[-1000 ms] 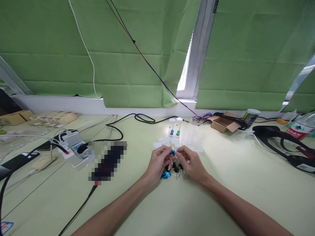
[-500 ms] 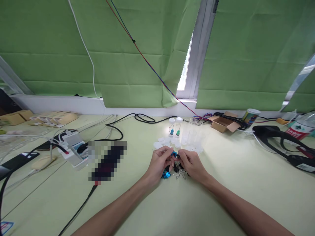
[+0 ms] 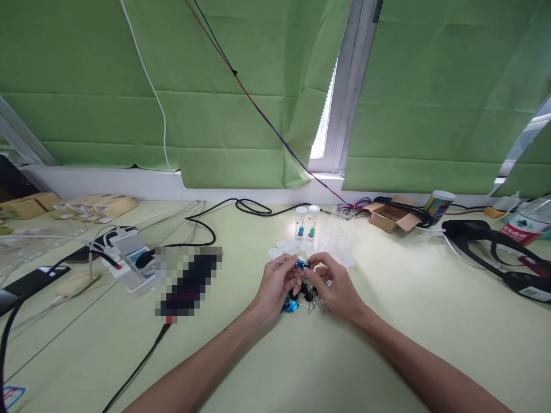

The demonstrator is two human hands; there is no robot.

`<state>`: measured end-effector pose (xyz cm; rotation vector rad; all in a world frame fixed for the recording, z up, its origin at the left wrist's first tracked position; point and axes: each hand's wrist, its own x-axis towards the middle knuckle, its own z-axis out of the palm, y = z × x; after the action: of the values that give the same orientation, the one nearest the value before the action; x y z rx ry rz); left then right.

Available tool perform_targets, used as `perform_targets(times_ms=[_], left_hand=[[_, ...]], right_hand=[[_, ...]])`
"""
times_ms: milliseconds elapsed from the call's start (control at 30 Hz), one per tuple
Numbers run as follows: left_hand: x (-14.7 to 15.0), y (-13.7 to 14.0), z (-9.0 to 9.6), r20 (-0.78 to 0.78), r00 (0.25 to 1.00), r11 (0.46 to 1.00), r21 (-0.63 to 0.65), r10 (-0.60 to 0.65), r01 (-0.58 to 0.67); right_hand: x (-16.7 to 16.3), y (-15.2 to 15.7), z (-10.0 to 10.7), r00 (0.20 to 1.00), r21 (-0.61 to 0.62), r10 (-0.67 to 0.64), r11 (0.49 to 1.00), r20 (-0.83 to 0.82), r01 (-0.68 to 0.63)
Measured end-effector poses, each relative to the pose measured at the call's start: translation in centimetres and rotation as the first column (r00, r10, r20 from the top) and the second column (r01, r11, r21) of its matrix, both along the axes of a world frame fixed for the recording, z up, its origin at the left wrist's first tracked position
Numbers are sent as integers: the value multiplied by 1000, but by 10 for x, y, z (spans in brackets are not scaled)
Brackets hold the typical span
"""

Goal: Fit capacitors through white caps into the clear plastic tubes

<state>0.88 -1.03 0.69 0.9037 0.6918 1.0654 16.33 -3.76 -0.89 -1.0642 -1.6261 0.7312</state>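
Note:
My left hand point(image 3: 275, 284) pinches a small shiny blue piece point(image 3: 298, 264) with a thin metal wire sticking out to the left. At its right end is a small black piece point(image 3: 306, 265), which the thumb and forefinger of my right hand point(image 3: 336, 285) grip. The two pieces touch; whether they are joined I cannot tell. Under my hands lies a pile of black pieces with bent metal wires point(image 3: 309, 293), partly hidden by my fingers. Loose blue pieces point(image 3: 293, 306) lie at its left side.
Behind my hands stand two clear white-capped vials point(image 3: 301, 222) holding blue and green wired pieces. White round caps point(image 3: 275, 253) and clear empty vials surround them. An open cardboard box point(image 3: 390, 217) and black headset point(image 3: 495, 258) are right; a power strip point(image 3: 129, 264) and cables are left.
My right hand's fingers have opened out and shifted slightly, showing the black piece at the end of the blue one. More of the wire pile shows. My left hand has barely moved.

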Motion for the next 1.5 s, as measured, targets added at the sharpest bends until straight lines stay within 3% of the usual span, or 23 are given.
perform_targets(times_ms=[633, 1033, 1500], left_hand=[[2, -5, 2, -63, 997, 998, 44, -52, 55], [1, -1, 2, 11, 1000, 999, -37, -6, 6], [1, -2, -1, -39, 999, 1000, 15, -27, 27]], right_hand=[[0, 4, -3, 994, -13, -65, 998, 83, 67], [1, 3, -4, 1000, -9, 0, 1000, -14, 0], [1, 2, -3, 999, -18, 2, 1000, 36, -2]])
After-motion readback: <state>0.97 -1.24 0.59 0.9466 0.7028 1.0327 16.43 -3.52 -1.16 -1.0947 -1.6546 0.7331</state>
